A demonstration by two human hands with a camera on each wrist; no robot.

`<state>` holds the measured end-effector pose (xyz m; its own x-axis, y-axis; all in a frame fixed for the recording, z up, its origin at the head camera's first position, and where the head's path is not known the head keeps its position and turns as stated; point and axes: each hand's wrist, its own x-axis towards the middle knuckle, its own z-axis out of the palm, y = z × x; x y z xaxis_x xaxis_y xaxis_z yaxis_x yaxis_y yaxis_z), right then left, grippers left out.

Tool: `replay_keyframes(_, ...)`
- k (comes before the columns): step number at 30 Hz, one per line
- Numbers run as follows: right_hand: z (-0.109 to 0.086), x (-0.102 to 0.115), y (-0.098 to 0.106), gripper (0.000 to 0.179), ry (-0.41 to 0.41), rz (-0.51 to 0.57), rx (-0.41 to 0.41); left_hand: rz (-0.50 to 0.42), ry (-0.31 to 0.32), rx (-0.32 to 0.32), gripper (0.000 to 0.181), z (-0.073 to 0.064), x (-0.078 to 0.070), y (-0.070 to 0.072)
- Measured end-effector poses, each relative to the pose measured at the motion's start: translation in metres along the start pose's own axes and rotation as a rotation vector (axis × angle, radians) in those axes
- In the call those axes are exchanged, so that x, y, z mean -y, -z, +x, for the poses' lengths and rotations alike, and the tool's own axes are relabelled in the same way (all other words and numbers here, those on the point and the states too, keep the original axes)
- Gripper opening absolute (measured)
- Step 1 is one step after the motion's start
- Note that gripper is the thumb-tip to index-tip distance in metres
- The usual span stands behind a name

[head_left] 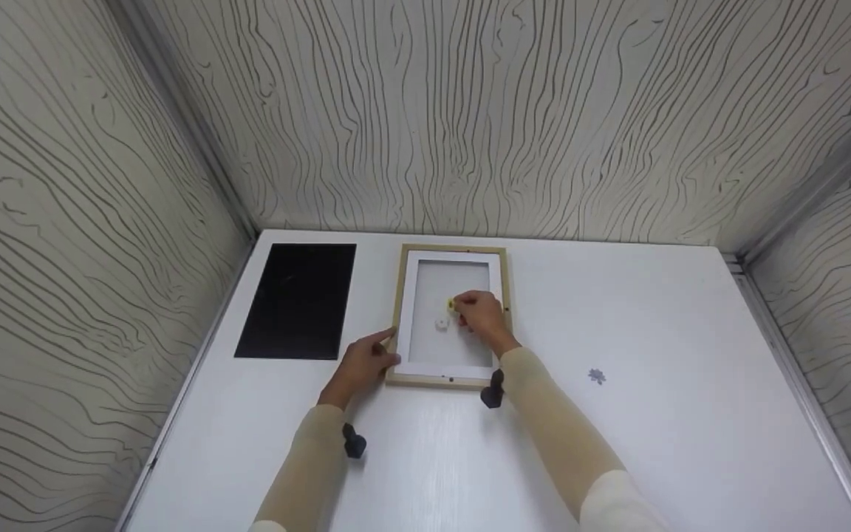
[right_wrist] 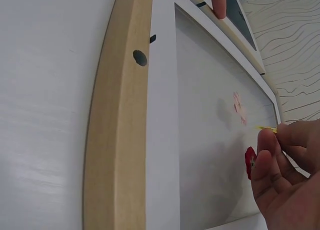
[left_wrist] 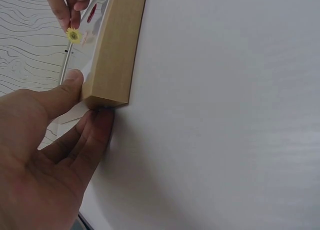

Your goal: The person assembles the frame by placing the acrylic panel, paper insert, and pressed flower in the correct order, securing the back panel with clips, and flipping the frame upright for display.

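A wooden picture frame with a white inner mat lies flat on the table. My left hand grips its left side near the front corner, thumb on the top face and fingers against the side in the left wrist view. Over the pane, my right hand pinches a small yellow flower between thumb and fingertip. A pale pink flower sits on the pane. Close to the right hand's lower fingers is a red flower; I cannot tell whether it touches them.
On the left of the white table lies a black rectangular panel. A small grey-violet flower lies to the right of the frame. Walls with a wood-grain pattern stand behind and at both sides.
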<state>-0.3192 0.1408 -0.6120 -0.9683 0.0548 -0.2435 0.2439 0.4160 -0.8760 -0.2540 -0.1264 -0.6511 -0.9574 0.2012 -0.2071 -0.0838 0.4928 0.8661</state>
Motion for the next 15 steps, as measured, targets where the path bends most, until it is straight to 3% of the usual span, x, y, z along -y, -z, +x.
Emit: replay_keyframes(15,0.0042,-0.0046,0.0035,0.022,0.011,0.008,-0.037,-0.006,0.004,-0.007,0.064,-0.0004,-0.0009,-0.0009)
